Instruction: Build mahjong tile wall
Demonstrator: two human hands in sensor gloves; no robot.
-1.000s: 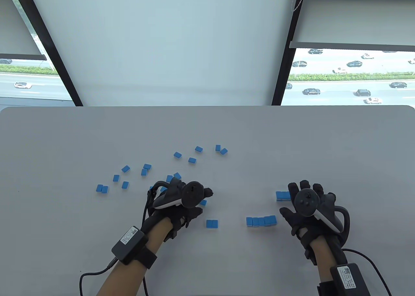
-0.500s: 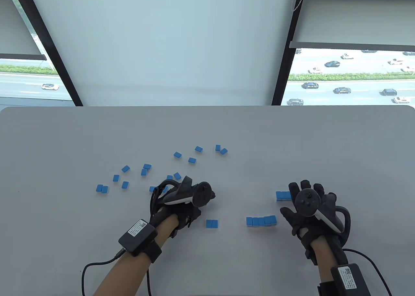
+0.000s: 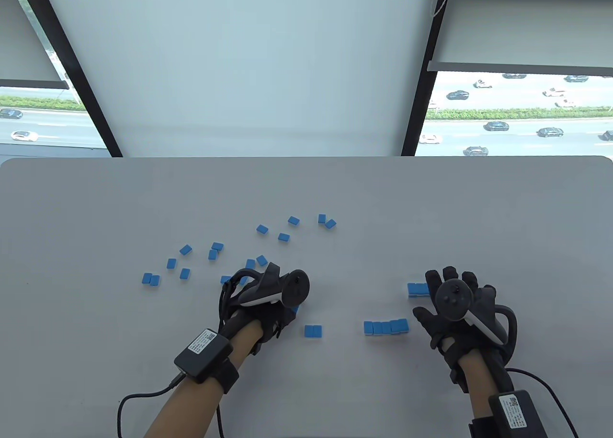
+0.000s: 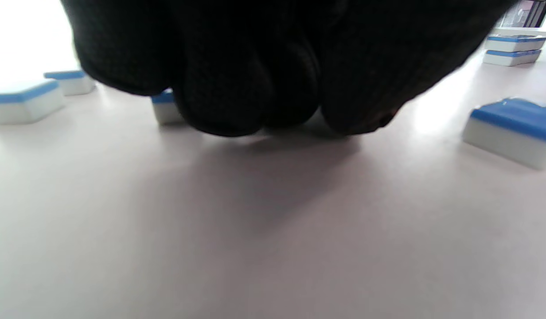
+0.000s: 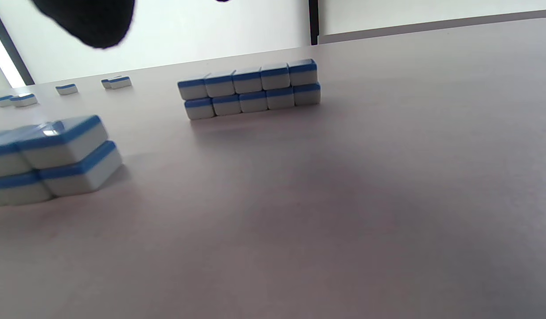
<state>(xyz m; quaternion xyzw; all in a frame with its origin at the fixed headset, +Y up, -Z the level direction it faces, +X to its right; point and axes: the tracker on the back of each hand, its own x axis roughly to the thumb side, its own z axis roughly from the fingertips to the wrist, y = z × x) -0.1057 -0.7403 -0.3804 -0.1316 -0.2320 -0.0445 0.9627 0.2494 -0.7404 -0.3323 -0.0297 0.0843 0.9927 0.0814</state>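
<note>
My left hand [image 3: 268, 304] sits low on the desk [image 3: 431, 208], among the near edge of the scattered tiles [image 3: 215, 251]. From the left wrist view its fingers [image 4: 224, 88] are bunched and curled down onto the surface. One tile [image 4: 165, 106] peeks out right behind them, and the table view shows a sliver of blue at the fingertips, but I can't tell if I'm actually gripping a tile or just touching it (glove blocks the contact).

My right hand [image 3: 455, 308] lies flat on the desk, fingers spread and relaxed, holding nothing.

Wall so far: a row of five [image 3: 386, 327], two tiles high per the right wrist view [image 5: 251, 91], just left of my right thumb. A second, shorter two-high stack [image 3: 418, 289] touches or nearly touches my right index finger; its far end is hidden by the hand.

A loose pair [image 3: 312, 331] lies flat between my hands, near the left one. The rest of the tiles are spread face-down, blue backs up, across the left-centre of the desk. Another pair [image 3: 151, 279] lies furthest left.
</note>
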